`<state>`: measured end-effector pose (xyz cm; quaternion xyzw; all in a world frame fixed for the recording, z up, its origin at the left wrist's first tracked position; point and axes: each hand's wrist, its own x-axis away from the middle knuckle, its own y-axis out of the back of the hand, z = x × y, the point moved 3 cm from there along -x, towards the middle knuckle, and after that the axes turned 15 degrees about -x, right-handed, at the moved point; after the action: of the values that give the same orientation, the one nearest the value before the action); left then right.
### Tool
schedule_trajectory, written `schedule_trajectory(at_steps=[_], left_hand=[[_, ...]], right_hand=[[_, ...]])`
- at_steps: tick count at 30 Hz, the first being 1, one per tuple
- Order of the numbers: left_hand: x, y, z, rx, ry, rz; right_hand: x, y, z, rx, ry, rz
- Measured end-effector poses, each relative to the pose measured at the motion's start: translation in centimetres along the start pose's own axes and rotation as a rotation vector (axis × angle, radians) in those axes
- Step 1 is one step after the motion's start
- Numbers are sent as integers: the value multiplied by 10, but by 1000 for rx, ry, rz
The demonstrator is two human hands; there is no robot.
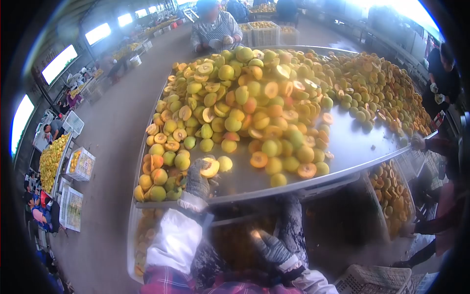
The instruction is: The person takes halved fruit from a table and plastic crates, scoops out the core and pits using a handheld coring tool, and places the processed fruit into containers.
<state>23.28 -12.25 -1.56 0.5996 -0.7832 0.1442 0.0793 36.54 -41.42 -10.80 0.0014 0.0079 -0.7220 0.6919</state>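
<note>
My left hand [197, 182], in a grey glove, reaches over the near edge of the metal table [235, 186]. Its fingers and thumb are closed round a halved yellow peach [210, 167], cut face up. A whole-looking peach [224, 163] lies just right of it. Below the table edge, over my lap, is my right hand [274, 249], also gloved, with its fingers curled. A small orange patch shows at its fingertips, too blurred to name. A big heap of peaches [235, 112], many cut in half, covers much of the table.
Under the table at right stands a crate of peach halves [391, 193]. A plastic crate [374, 280] sits on the floor at lower right. A person [215, 32] stands across the table, and others work at the right side. More crates [71, 208] stand at left.
</note>
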Motion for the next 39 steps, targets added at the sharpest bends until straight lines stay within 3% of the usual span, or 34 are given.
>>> schedule_trajectory(at_steps=[1,3,4,5,7,11,12,13,15,18,21,23,25,28,30,32,34,35,37,39], left_hand=[[26,-4,9,211,154,97],[57,-1,38,-30,-96,72],[82,-12,42,-116,-176,-68],[113,-23,27,296,195,56],[132,-23,46,308,2,229],[166,-43,55,455,189,134],[172,-46,60,348,52,20],[177,-45,61,238,-85,-94],[183,-44,61,230,-49,-58],[185,-45,70,246,25,-77],[188,-51,70,293,112,-145],[190,-58,74,312,169,-162],[188,-60,83,182,58,-348],[187,-72,77,259,152,-507],[179,-70,92,180,48,-520],[175,-66,95,105,-56,-527],[174,-64,97,229,265,-341],[184,-77,93,221,268,-336],[209,-103,72,-16,-192,-639],[210,-104,72,-95,-244,-611]], right_hand=[[-8,-4,13,96,50,-62],[-16,-18,33,183,144,-44],[-18,-24,42,275,241,-20],[-18,-28,51,275,224,-23],[-16,-33,80,460,302,-4],[-11,-41,79,625,410,-52],[-13,-43,98,-32,56,-92],[-11,-43,111,-32,51,-97],[-8,-44,117,-214,-144,-80],[-10,-48,98,-34,36,-155],[-12,-48,76,166,-64,-31],[-10,-56,48,283,17,-37],[-8,-59,34,398,96,-42],[-6,-59,29,450,133,7],[-7,-55,36,366,295,-195],[-4,-52,39,353,259,-186],[-1,-48,43,342,223,-173],[-1,-46,44,326,187,-147],[-1,-40,54,308,150,-128],[-1,-32,70,15,9,-97]])
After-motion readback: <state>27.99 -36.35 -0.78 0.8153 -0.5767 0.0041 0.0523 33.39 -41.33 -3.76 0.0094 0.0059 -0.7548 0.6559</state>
